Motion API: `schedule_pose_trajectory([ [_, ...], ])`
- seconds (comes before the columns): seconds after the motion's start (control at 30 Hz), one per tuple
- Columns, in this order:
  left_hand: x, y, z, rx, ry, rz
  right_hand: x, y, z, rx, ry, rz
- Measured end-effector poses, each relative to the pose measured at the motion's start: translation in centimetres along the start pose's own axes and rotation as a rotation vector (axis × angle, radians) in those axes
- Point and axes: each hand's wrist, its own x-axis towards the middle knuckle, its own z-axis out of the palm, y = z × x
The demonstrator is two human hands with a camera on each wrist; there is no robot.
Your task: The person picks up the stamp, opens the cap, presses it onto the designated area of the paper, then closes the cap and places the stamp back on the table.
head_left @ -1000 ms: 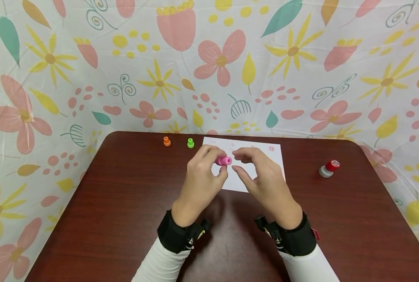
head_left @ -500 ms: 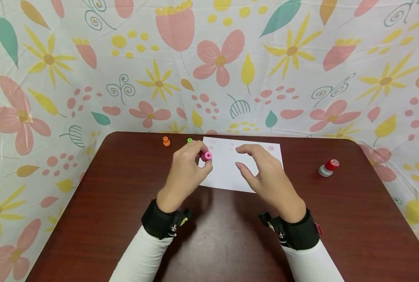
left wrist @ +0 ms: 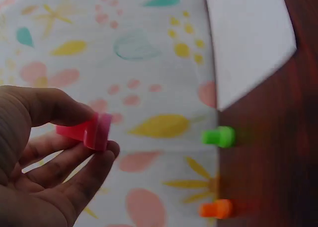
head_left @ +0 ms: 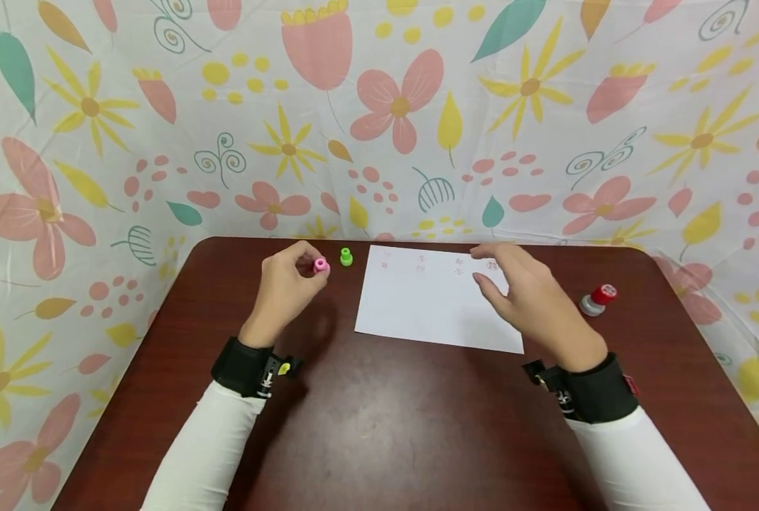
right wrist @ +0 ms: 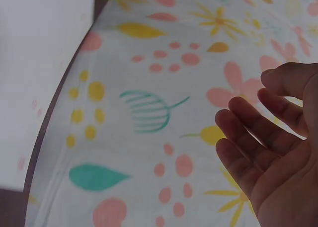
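My left hand [head_left: 286, 284] pinches a small pink stamp [head_left: 320, 265] between thumb and fingers, above the table's left side. In the left wrist view the pink stamp [left wrist: 97, 131] lies sideways in the grip. To its right stands a green stamp [head_left: 346, 257]. An orange stamp [left wrist: 216, 208] shows in the left wrist view; in the head view the left hand hides it. My right hand [head_left: 526, 294] holds nothing, thumb and fingers apart, above the right part of a white paper sheet [head_left: 430, 305] with rows of faint red marks.
A red and grey stamp [head_left: 598, 299] stands at the right of the dark brown table [head_left: 379, 426]. Behind the table's far edge hangs a flower-patterned cloth [head_left: 379, 191].
My left hand has moved left with the pink stamp, from over the paper to beside the green stamp. My right hand has moved right, away from the left one.
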Motion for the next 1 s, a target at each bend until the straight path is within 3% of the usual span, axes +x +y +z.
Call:
schedule_pose_trajectory([
  [0.2,0.8,-3.2,0.2,0.051,-0.041,-0.064,-0.1,2.3,-1.5,-0.086,-0.039,-0.061],
  [0.47,1.6,-6.8,0.7,0.080,-0.137,-0.143,0.0,4.2,-3.6,-0.111,-0.124,-0.079],
  [0.7,2.0,-8.6,1.0,0.142,-0.233,-0.248,0.0,6.0,-4.4,-0.139,-0.108,-0.202],
  [1.0,1.7,-10.1,1.6,0.168,-0.227,-0.265,0.0,7.0,-5.2,-0.180,-0.161,-0.261],
])
